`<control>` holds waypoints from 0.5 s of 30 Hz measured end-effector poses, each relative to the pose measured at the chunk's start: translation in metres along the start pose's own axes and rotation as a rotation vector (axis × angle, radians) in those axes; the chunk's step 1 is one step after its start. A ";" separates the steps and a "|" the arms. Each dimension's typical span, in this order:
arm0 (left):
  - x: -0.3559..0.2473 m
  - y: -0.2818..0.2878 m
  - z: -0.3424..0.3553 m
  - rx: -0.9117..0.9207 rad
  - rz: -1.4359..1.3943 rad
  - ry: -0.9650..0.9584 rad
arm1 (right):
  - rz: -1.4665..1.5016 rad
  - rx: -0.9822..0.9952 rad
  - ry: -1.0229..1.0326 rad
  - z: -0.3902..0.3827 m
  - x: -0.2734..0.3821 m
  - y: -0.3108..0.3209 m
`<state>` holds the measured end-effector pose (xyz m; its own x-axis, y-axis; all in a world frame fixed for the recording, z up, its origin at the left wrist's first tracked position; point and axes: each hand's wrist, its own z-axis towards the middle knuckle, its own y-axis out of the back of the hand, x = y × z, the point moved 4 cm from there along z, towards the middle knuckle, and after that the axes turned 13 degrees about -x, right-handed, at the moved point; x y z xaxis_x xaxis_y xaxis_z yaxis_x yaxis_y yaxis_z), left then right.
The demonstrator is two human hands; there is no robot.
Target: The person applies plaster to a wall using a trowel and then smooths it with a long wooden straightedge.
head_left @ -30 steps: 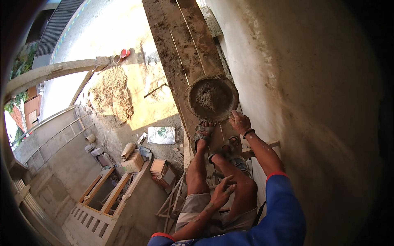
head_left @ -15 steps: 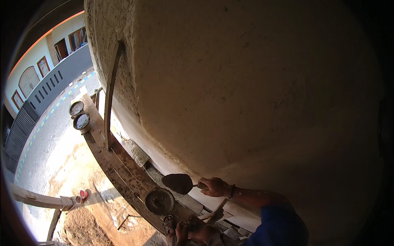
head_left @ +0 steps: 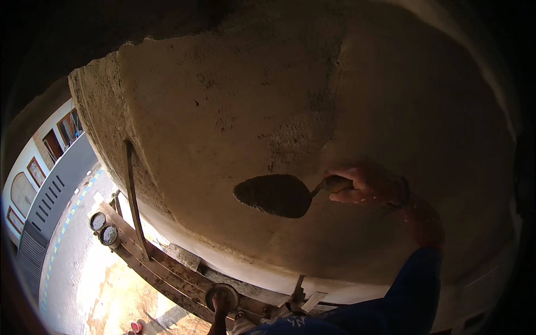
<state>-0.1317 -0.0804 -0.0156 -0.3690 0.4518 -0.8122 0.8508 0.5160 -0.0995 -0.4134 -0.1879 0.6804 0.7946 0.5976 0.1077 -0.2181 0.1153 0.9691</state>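
Note:
In my right hand (head_left: 365, 183) is a pointing trowel (head_left: 273, 195), fingers wrapped round its handle. Its dark leaf-shaped blade points left and lies close in front of the plastered wall (head_left: 206, 151); whether it touches cannot be made out. Above the blade, the wall shows a rough, pitted patch (head_left: 293, 137). Low in the view, my left hand (head_left: 221, 301) reaches over a round bucket (head_left: 232, 290) on the plank scaffold. The fingers of that hand are small and dark, so their grip is unclear.
Two buckets with pale contents (head_left: 109, 235) stand at the far left end of the planks (head_left: 167, 273). An upright wooden brace (head_left: 133, 195) leans between planks and wall. Below lie sandy ground, a red container (head_left: 135, 326) and a paved road beside a grey fence (head_left: 61, 184).
My right hand has raised the trowel from near the planks up before the wall. My left hand has moved to the bucket. The view has tilted upward, showing more wall.

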 end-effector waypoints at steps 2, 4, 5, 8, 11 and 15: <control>0.009 0.035 0.036 0.018 -0.048 0.009 | 0.074 -0.077 0.138 -0.007 0.008 0.030; 0.011 0.007 0.030 0.115 -0.052 -0.022 | 0.080 -0.101 0.197 -0.022 0.013 0.061; 0.013 0.003 0.038 0.123 -0.054 -0.029 | 0.121 -0.084 0.225 -0.027 0.023 0.079; 0.005 0.081 0.061 0.074 0.019 0.067 | 0.311 -0.059 0.271 -0.022 -0.001 0.071; 0.023 0.038 0.022 0.116 0.045 0.054 | 0.344 0.059 -0.240 0.001 -0.052 0.063; -0.012 0.008 -0.024 0.479 0.697 -0.738 | 0.024 -0.917 -0.219 -0.003 -0.078 0.205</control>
<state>-0.1294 -0.0644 0.0072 0.4209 -0.0909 -0.9025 0.8996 -0.0864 0.4282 -0.5219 -0.2088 0.8704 0.8528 0.4558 0.2548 -0.5222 0.7403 0.4234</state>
